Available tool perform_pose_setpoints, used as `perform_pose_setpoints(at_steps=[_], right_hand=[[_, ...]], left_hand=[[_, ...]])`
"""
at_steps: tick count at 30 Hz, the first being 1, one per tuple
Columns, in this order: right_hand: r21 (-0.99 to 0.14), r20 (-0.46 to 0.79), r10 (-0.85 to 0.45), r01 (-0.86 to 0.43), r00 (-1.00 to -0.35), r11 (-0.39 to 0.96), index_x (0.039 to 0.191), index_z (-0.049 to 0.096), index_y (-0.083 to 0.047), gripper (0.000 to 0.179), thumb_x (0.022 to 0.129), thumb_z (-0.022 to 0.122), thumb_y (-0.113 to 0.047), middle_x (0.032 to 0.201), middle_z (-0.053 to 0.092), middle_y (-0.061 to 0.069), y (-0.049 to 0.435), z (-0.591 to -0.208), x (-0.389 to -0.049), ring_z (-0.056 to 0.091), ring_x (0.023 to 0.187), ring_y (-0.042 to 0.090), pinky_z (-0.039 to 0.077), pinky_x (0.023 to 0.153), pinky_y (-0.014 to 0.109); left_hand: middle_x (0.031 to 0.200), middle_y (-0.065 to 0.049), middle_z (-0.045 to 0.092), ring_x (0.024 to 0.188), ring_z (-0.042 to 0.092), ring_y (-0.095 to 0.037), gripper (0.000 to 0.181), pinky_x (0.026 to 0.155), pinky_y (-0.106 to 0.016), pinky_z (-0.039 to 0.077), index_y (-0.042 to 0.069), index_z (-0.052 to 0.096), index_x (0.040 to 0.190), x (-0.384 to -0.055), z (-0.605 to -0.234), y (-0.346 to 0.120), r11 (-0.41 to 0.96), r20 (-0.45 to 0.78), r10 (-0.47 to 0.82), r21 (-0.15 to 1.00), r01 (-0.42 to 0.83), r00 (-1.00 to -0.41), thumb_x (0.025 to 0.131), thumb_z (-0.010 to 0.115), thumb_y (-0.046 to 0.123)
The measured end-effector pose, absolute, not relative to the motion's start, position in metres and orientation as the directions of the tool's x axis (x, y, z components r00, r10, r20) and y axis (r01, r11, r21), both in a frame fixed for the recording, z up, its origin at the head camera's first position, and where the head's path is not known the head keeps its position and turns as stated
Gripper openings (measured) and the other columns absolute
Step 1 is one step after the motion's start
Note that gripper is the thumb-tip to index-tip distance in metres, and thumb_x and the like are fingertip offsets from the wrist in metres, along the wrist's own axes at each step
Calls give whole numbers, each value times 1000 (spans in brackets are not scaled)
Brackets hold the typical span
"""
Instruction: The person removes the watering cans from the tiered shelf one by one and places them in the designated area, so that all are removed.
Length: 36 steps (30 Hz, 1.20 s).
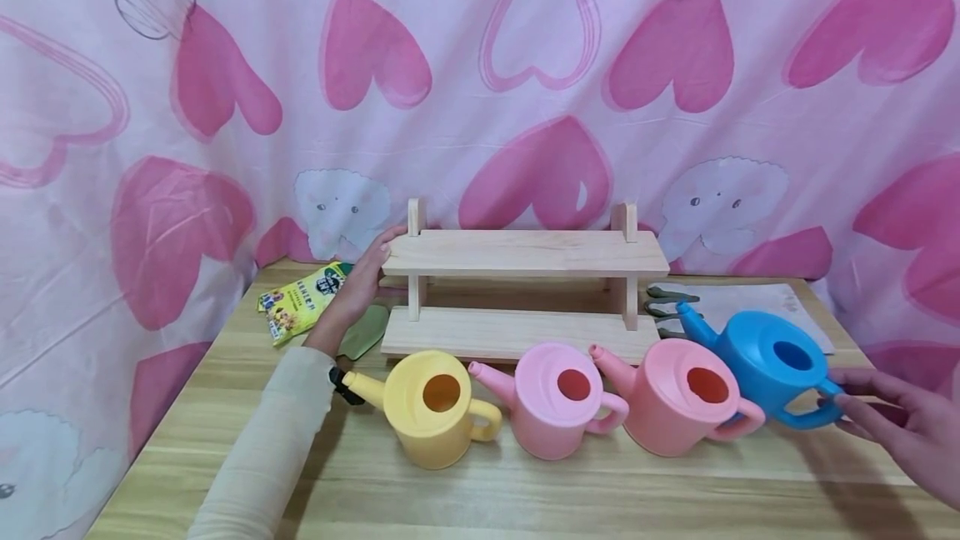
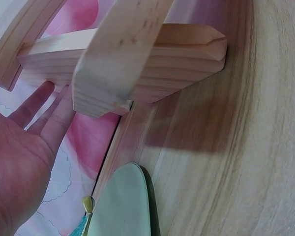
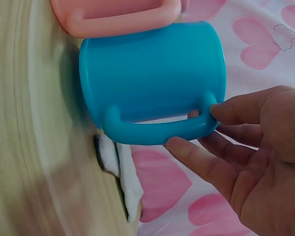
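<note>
My right hand (image 1: 911,419) pinches the handle of a blue watering can (image 1: 765,357) at the right end of a row. In the right wrist view, thumb and fingers meet around the handle of the blue can (image 3: 152,73); I cannot tell whether its base touches the table. Next to it stand a coral watering can (image 1: 667,407), a pink one (image 1: 547,415) and a yellow one (image 1: 423,423), spouts to the left. My left hand (image 1: 363,282) rests against the left end of a two-tier wooden shelf (image 1: 525,252). Its fingers look straight in the left wrist view.
Yellow printed packets (image 1: 300,307) and a flat green piece (image 1: 365,332) lie left of the shelf on the wooden table (image 1: 525,507). White cloth (image 1: 780,307) and green-tipped items (image 1: 671,294) lie to its right. A pink heart-patterned curtain (image 1: 450,140) hangs behind.
</note>
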State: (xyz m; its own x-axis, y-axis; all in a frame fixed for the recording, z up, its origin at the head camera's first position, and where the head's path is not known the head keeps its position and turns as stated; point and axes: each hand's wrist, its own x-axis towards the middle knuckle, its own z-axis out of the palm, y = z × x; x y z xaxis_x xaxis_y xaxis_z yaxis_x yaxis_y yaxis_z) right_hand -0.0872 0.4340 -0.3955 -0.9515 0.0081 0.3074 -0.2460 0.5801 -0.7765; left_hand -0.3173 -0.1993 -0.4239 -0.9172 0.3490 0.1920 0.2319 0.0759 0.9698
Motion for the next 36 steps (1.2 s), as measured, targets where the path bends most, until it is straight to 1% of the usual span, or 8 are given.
perform_pose_setpoints(at_steps=[5,9,14,19,25,30,33,36], right_hand=[[-735,307,22,-222,-952,641,106,71,-11,41,94,55,24,97,62,-30,429,-398,-86,64,78,-11,55,54,17],[-763,308,30,-229,-951,605,105,72,-19,49,93,55,25,98,64,-27,427,-400,-85,66,78,-9,55,54,18],[-747,257,62,-158,-964,646,104,70,-2,30,94,56,23,96,60,-32,426,-400,-84,63,78,-12,56,54,18],[-746,252,61,-153,-966,648,106,69,4,26,93,57,23,98,59,-32,427,-403,-84,63,79,-11,56,54,19],[-742,248,50,-156,-967,652,107,71,-14,38,96,58,19,99,60,-33,428,-405,-83,66,75,-8,57,55,21],[-759,234,51,-150,-971,634,109,71,-20,42,97,57,18,99,60,-32,429,-404,-83,67,75,-6,56,56,20],[-756,224,53,-139,-973,640,110,71,-15,38,97,56,17,99,60,-33,429,-404,-83,67,74,-7,56,55,20],[-714,198,58,-103,-979,692,118,67,6,24,99,56,15,98,56,-36,428,-403,-84,65,74,-8,57,55,21]], left_hand=[[159,-17,29,133,43,-48,54,91,-69,49,25,29,163,-317,-423,-199,72,177,350,974,215,-920,113,28,45],[158,-17,31,133,44,-47,54,89,-69,50,26,30,162,-317,-421,-200,84,168,346,974,208,-923,112,28,47],[158,-17,30,133,44,-47,54,90,-69,49,26,29,162,-318,-422,-200,96,171,345,972,216,-923,112,28,48],[157,-17,31,132,45,-47,54,91,-68,49,25,29,162,-318,-423,-200,85,168,344,974,209,-924,112,28,47],[159,-16,30,132,45,-47,54,92,-67,49,26,30,162,-317,-423,-200,100,169,334,972,213,-927,112,27,47],[158,-16,30,131,47,-47,54,89,-66,52,27,29,162,-317,-422,-199,92,159,339,975,202,-927,112,28,49],[157,-18,30,130,46,-49,55,89,-67,51,25,28,162,-318,-423,-199,80,165,347,976,204,-923,112,28,47],[157,-18,31,130,46,-49,55,89,-68,51,24,28,162,-318,-423,-199,76,169,346,975,207,-923,112,28,47]])
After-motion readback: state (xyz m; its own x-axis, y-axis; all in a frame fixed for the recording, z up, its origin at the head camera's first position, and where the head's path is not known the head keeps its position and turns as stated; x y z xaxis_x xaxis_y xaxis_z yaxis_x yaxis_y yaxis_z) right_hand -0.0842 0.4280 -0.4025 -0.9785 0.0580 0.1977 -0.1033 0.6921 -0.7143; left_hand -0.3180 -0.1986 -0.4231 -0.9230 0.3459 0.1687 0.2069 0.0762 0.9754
